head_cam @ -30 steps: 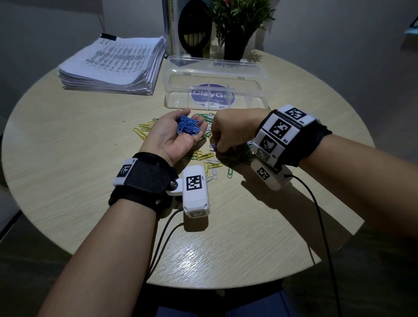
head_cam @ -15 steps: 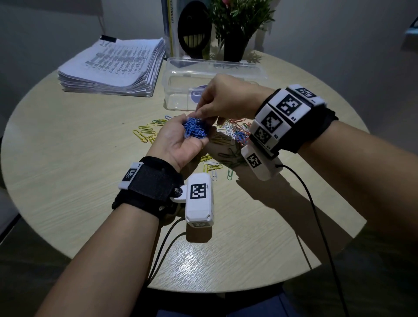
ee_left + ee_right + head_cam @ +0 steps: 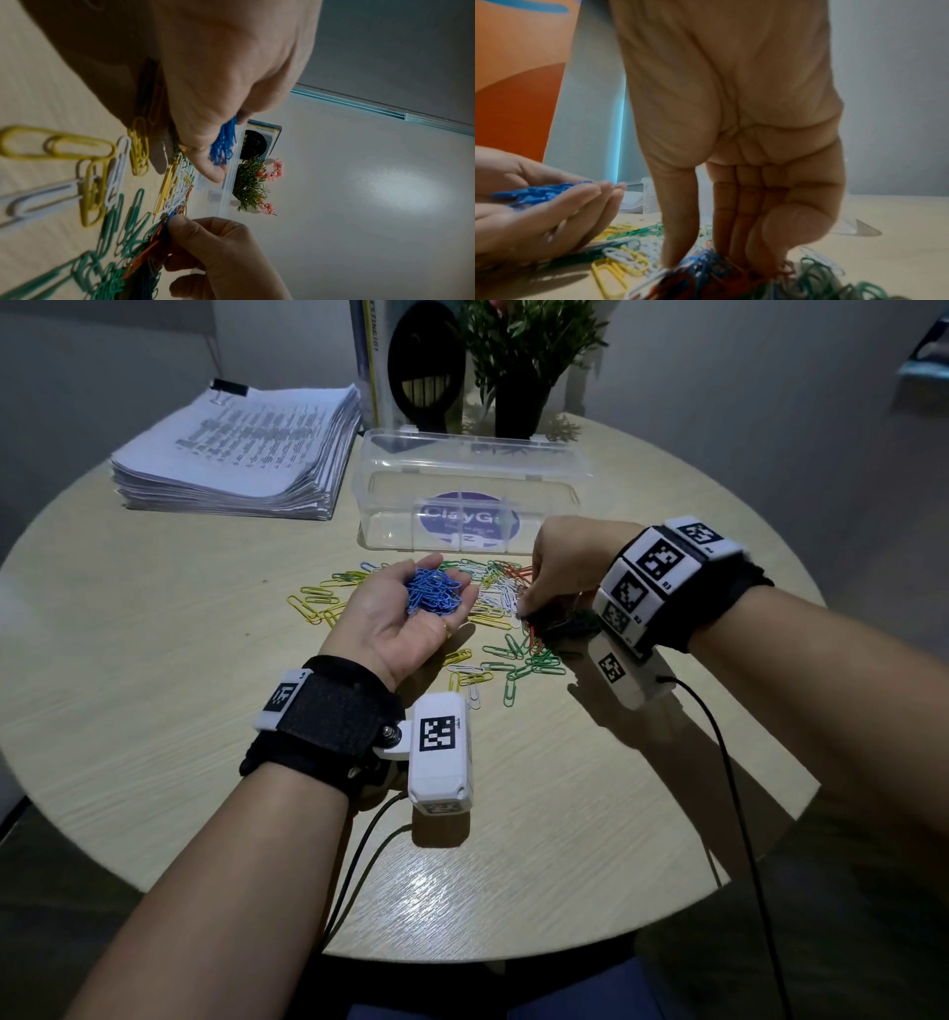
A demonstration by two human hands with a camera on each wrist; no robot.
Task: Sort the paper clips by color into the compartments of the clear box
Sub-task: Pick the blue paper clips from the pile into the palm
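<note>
My left hand (image 3: 395, 629) lies palm up just above the table, cupped round a heap of blue paper clips (image 3: 431, 595); the same blue paper clips (image 3: 541, 192) show in the right wrist view. My right hand (image 3: 560, 572) reaches down into the mixed pile of clips (image 3: 506, 654) to the right of the left hand. Its thumb and forefinger pinch a single blue clip (image 3: 170, 220) among orange and green ones. The clear box (image 3: 390, 526) stands open behind both hands, and its compartments look empty.
Yellow, white, green and orange clips lie scattered on the round wooden table (image 3: 154, 660) between the hands and the box. A stack of printed papers (image 3: 241, 449) sits at the back left. A potted plant (image 3: 518, 367) and a black packaged item (image 3: 423, 377) stand behind the box.
Half a second ago my right hand was over the left palm at the blue clips. It has since dropped back onto the pile to the right. The left hand stays cupped.
</note>
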